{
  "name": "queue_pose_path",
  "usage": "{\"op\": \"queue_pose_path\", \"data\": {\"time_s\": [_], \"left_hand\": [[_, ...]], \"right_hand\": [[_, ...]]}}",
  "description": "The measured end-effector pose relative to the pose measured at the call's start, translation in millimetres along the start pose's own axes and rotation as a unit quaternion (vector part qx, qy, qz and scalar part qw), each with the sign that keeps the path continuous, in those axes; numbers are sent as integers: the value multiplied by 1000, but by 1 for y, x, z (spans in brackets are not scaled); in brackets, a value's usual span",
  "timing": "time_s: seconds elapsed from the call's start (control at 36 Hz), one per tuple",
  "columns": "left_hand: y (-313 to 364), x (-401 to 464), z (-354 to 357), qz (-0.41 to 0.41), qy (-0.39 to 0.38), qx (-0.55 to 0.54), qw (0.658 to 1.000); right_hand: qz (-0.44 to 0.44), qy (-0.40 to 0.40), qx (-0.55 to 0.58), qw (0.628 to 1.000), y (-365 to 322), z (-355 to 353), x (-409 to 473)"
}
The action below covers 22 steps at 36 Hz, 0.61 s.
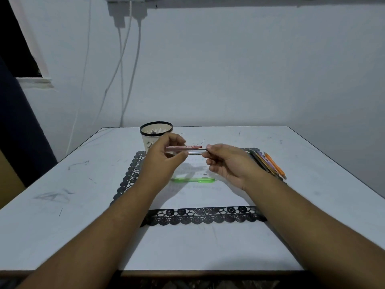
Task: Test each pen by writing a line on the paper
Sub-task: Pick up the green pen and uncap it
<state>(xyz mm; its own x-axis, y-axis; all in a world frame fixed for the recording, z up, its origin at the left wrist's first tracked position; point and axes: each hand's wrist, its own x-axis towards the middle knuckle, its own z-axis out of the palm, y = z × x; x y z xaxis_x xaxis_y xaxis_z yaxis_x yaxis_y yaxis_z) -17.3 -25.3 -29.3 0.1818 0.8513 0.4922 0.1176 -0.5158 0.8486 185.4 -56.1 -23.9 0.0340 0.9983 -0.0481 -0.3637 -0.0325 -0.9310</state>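
Holding two pens level above the paper [200,197]: left hand [164,159] curled, thumb and fingers pinching the red pen [184,147] by its left part; right hand [231,161] curled too, fingertips gripping the end of a dark pen [195,152] lying just under the red one and parallel to it. Both pens meeting between the hands, close enough to look touching, though hard to tell.

Lying flat on the paper below the hands, a green pen [192,180], with a small dark bit [205,174] just beyond it. Resting on a black lace mat [200,217], the paper carries faint lines of writing, too pale to read. Printing on the red pen blurred, no brand legible.

Standing at the mat's far left corner, a cream pen cup [156,132] with a black rim. Bunched at the mat's right edge, a row of coloured pens [268,163], orange outermost. Scuffed with pen marks, the white surface [62,184].
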Motion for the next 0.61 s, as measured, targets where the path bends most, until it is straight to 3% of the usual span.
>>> {"op": "queue_pose_path", "data": {"time_s": [0.19,0.61], "left_hand": [[-6,-1,4,-20,-56,54,997],[-13,0,5,-20,-113,74,991]], "right_hand": [[-71,24,-102,992,2,-1,-2],[-120,22,-149,981,1,-3,-2]]}}
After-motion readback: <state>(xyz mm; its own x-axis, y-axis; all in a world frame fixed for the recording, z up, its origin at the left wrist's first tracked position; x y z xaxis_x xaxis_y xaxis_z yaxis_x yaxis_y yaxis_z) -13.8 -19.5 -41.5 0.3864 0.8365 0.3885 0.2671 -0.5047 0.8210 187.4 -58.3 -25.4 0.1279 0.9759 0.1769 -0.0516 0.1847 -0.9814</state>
